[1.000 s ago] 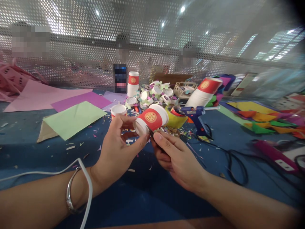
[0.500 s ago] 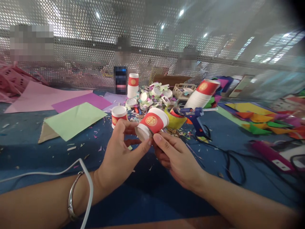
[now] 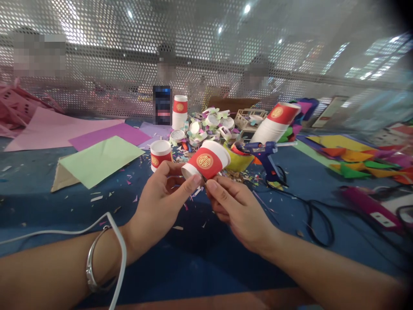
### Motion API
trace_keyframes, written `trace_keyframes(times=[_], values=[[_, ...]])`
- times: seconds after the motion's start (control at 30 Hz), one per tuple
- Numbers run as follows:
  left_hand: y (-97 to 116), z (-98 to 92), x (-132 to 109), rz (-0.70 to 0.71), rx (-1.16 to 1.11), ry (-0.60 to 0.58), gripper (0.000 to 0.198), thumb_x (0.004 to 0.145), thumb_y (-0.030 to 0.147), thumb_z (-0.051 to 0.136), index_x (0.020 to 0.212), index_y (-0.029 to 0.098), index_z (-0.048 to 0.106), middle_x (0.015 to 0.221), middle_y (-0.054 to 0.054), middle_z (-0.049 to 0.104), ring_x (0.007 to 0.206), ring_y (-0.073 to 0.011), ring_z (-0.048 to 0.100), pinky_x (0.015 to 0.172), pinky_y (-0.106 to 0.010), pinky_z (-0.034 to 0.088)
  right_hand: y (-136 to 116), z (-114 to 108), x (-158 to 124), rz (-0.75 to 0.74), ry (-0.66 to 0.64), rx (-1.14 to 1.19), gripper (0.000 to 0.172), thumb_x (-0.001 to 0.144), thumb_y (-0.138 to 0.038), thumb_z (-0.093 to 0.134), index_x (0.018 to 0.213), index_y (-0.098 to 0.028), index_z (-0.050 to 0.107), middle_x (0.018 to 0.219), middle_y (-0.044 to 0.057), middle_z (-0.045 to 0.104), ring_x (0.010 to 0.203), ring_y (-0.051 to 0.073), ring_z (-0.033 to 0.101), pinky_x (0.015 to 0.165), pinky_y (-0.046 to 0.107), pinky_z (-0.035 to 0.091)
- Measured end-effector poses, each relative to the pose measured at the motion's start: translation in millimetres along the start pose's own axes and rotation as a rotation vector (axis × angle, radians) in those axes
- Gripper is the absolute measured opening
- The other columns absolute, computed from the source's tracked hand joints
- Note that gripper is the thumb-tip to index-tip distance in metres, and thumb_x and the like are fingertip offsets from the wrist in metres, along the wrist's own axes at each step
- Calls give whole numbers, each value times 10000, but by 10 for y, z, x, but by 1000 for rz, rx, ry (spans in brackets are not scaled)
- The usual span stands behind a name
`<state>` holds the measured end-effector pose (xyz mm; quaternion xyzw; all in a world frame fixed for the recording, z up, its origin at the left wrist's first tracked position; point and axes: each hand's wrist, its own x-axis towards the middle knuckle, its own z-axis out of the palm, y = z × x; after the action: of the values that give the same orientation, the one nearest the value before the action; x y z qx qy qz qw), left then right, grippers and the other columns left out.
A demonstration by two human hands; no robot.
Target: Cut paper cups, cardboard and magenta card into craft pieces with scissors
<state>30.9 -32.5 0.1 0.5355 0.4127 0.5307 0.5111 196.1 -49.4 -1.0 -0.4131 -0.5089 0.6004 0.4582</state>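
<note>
My left hand point(image 3: 161, 202) is closed round the white base of a red and white paper cup point(image 3: 206, 161), which lies on its side in the air with its mouth to the right. My right hand point(image 3: 238, 211) is closed just below the cup's base, thumb tip beside my left thumb. It pinches a small dark tool point(image 3: 204, 178) of which only a sliver shows. A silver bracelet point(image 3: 90, 267) and a white cable point(image 3: 116, 241) cross my left wrist.
On the blue table stand a short cup point(image 3: 160, 154), a blue glue gun point(image 3: 263, 153) with a black cord point(image 3: 309, 215), a lying cup stack point(image 3: 274, 122), cut cup pieces point(image 3: 206, 127), green paper point(image 3: 100, 159) and coloured sheets point(image 3: 348, 159). People sit behind a mesh screen point(image 3: 206, 64).
Both hands have lifted the cup a little and drawn closer together. The dark tool, plain to see a second ago, is now mostly hidden behind my thumbs.
</note>
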Motion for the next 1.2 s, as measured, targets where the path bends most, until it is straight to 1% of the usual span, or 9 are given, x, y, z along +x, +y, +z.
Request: trace_keyframes(times=[0.2,0.33,0.67,0.77,0.9,1.07,1.2], values=[[26,-2,-10,21,31,-36,271,852,340,733,982,175,561,958,-40,704,838,-152,666,748,-282,542,22,-20,3,-50,4,-68,376,948,-483,614,751,-182,505,614,-77,338,476,35,270,390,170,172],[22,-2,-6,27,40,-53,269,849,330,729,988,176,559,927,-43,707,810,-153,664,714,-275,536,24,-24,4,-74,-4,-93,386,955,-491,601,744,-186,492,599,-81,322,470,39,271,390,174,182],[6,2,-3,58,67,-44,279,842,338,728,993,173,560,890,-51,701,762,-156,661,613,-256,531,25,-43,-6,-115,-2,-177,417,969,-499,574,713,-187,470,585,-80,323,476,46,268,394,183,196],[-12,-7,2,73,71,-55,278,850,334,723,998,174,550,898,-51,694,772,-157,663,638,-269,543,26,-43,3,-116,1,-184,413,966,-498,581,716,-185,478,591,-78,326,480,47,273,396,187,193],[-15,-11,4,155,124,-51,252,851,285,723,998,175,549,888,-39,674,776,-149,658,663,-271,551,21,-34,-8,-112,9,-163,396,961,-502,588,743,-188,485,593,-81,317,481,48,270,400,194,192],[-2,-23,-22,329,228,-33,295,850,227,725,1082,182,549,1059,-68,629,887,-167,660,758,-312,579,-20,-23,-54,-146,-8,-193,405,974,-510,561,743,-184,493,618,-73,307,490,50,251,399,202,180],[-22,-36,-27,376,247,-52,310,858,219,724,1110,197,544,1078,-65,606,914,-174,661,794,-335,591,-27,-21,-71,-170,-11,-201,409,980,-504,553,731,-187,484,616,-68,325,493,54,268,407,212,193]])
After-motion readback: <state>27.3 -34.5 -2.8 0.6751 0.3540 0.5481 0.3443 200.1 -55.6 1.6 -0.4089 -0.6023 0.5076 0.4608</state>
